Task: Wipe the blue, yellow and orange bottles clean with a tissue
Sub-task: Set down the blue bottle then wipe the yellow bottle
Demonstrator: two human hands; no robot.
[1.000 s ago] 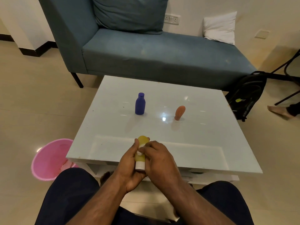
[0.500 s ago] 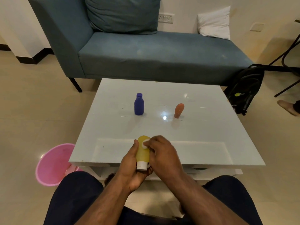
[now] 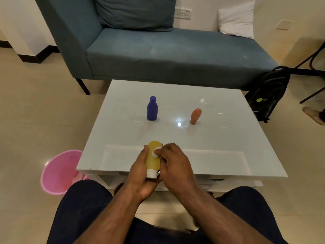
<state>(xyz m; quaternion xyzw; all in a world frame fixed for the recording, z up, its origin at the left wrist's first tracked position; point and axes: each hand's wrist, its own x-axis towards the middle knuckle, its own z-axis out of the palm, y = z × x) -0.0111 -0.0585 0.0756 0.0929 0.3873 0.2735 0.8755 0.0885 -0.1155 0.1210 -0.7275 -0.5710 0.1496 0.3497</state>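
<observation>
My left hand grips the yellow bottle over the near edge of the white table, white cap toward me. My right hand pinches a small white tissue and presses it against the bottle's upper side. The blue bottle stands upright on the table's far left part. To its right the orange bottle stands, leaning slightly.
A pink bin sits on the floor left of the table. A blue sofa runs behind the table. A black backpack leans at the right, with someone's bare foot beyond it. My knees are under the table's front edge.
My right hand has slid the tissue up along the yellow bottle, from near the cap end toward its rounded top. The left hand keeps its hold; the view shifted a little.
</observation>
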